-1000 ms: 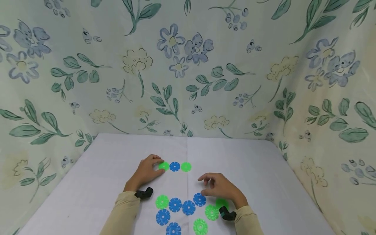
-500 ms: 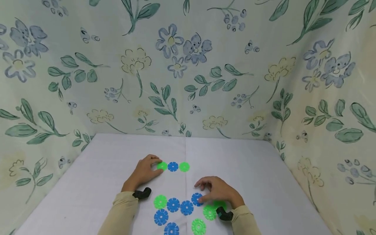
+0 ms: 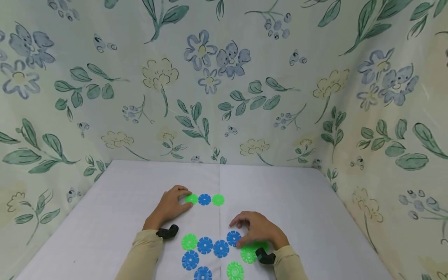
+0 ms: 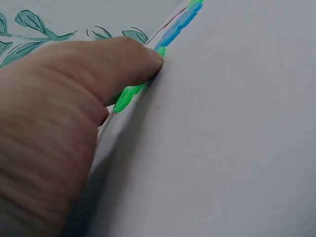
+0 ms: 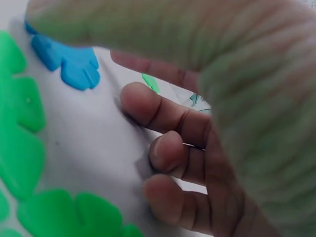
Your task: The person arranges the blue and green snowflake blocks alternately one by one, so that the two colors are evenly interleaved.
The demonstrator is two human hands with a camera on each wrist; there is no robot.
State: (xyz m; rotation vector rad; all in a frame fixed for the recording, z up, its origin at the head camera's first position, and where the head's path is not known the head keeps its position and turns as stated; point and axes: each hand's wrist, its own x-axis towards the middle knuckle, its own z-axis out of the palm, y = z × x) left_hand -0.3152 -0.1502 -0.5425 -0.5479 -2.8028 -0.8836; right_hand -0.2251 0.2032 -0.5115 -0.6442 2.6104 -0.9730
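Note:
A short row on the white cloth has a green notched flower disc (image 3: 191, 198), a blue disc (image 3: 204, 200) and another green disc (image 3: 218, 200). My left hand (image 3: 170, 205) holds the row's left green disc at its edges, between thumb and fingertips. From the left wrist view, the thumb (image 4: 133, 64) presses at that disc's rim. Nearer me, my right hand (image 3: 260, 230) hovers over a blue disc (image 3: 232, 237), the thumb touching its right side. The other fingers (image 5: 140, 101) are bent and apart from the disc, with nothing in them.
Several loose discs lie close to the right hand and in front of me: a green one (image 3: 189, 242), blue ones (image 3: 205, 245) and more green ones (image 3: 235, 270). Floral curtains (image 3: 224, 97) stand behind and beside the table (image 3: 287, 194).
My right hand has come down and slightly nearer me, its thumb now at the blue disc. The left hand stays at the row's green disc. The head view has shifted a little.

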